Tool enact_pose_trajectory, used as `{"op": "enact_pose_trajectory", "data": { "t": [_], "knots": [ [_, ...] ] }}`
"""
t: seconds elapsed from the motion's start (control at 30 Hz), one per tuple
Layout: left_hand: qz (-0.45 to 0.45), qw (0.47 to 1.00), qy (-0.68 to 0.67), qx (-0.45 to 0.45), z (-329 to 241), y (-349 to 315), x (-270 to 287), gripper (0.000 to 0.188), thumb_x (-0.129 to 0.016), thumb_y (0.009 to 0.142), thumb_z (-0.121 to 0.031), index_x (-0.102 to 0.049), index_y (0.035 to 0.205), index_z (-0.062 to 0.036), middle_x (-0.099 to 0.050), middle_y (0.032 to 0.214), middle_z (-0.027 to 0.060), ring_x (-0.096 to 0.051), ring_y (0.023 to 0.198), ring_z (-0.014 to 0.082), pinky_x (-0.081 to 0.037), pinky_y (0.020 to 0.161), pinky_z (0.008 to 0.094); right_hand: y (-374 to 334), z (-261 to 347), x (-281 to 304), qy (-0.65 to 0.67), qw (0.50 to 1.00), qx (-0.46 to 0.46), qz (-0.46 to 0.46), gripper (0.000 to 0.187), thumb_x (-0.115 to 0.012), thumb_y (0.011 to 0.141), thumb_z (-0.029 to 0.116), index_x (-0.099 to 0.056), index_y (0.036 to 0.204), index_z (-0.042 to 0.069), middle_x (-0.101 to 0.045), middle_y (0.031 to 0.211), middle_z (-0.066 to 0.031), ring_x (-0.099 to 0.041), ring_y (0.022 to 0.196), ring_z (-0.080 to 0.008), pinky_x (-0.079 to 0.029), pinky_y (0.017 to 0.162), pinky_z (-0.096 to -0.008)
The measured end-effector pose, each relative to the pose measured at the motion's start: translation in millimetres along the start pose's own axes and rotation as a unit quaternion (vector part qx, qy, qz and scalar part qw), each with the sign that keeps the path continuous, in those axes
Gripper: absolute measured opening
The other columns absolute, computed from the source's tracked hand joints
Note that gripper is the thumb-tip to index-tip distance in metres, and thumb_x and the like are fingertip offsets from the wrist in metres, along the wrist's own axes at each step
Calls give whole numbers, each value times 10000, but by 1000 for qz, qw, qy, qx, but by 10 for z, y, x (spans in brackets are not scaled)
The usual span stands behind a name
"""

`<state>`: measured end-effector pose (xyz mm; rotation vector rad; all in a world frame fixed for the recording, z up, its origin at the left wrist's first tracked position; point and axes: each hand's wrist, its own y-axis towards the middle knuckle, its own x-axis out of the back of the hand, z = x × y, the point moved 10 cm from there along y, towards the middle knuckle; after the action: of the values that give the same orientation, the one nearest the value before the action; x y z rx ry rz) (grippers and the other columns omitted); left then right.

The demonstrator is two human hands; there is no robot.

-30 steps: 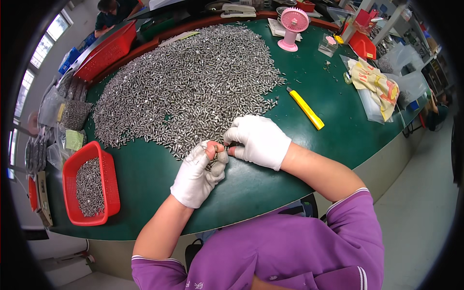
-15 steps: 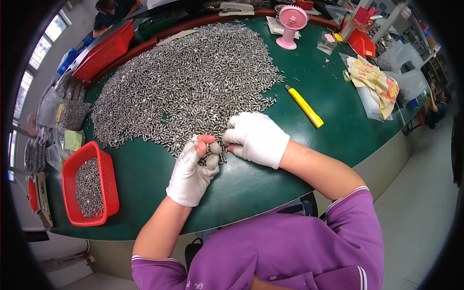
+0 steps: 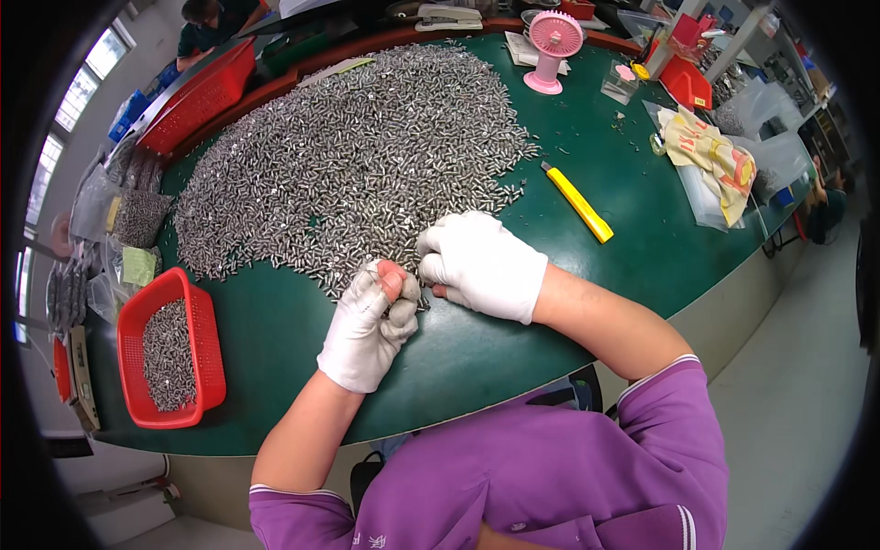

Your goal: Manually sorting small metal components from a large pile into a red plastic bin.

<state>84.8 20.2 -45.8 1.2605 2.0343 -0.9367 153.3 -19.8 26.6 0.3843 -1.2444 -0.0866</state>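
Note:
A broad heap of small silvery metal pins [image 3: 357,147] covers the far middle of the table. At its near edge is my left hand [image 3: 367,325] in a white glove with bare fingertips showing. Its fingers are curled and the thumb is pressed against them; what lies inside, if anything, is hidden. Just right of it, my right hand [image 3: 486,266], also gloved in white, rests knuckles up against the heap's edge. Its fingers are bent inward and their tips mostly hidden, so I cannot make out what they hold. A few loose pins lie between the two hands.
A red plastic basket [image 3: 218,367] with pins in it stands at the left. On the right lie a yellow utility knife [image 3: 577,203] and a printed cloth bag [image 3: 710,156]. A pink fan [image 3: 547,78] stands at the back. Another person [image 3: 215,27] sits beyond the far left.
My left thumb and fingers have closed together, where they were more apart before. My right hand has shifted slightly left, with its fingers curled at the heap's edge.

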Motion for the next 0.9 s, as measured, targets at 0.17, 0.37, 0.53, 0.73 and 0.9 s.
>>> {"op": "enact_pose_trajectory", "data": {
  "t": [0.17,0.37,0.53,0.73,0.9],
  "knots": [
    [11,999,24,21,25,-13,-33,75,-608,913,-176,-570,935,-115,-579,811,7,-405,575,46,-329,512,177,1,-23,360,99,986,19,-135,189,-694,738,196,-561,815,86,-590,921,-68,-567,836,-295,-461,724,-395],
    [43,994,57,79,146,-34,-131,150,-635,901,-221,-594,973,-96,-575,801,-33,-466,596,18,-372,544,162,-32,35,386,145,975,59,-156,227,-717,728,253,-560,790,100,-596,905,-57,-579,820,-280,-465,717,-393],
    [62,994,31,81,141,-32,-172,143,-634,900,-220,-596,969,-100,-568,794,-32,-439,591,28,-348,525,167,-22,-26,406,167,974,25,-151,161,-705,743,201,-615,827,96,-606,906,-52,-583,828,-276,-469,723,-385],
    [40,997,34,63,121,-23,-83,153,-595,924,-248,-577,960,-100,-587,822,0,-453,592,62,-377,538,208,-53,-258,150,39,996,-58,-57,95,-680,741,158,-682,832,130,-608,839,-49,-591,811,-268,-485,697,-390],
    [12,997,22,68,130,-25,25,187,-567,938,-267,-551,1006,-94,-601,858,28,-515,622,77,-423,566,219,-22,-231,30,-6,998,-66,10,99,-677,742,180,-673,825,126,-603,828,-47,-589,802,-270,-487,695,-390]
  ]
}}
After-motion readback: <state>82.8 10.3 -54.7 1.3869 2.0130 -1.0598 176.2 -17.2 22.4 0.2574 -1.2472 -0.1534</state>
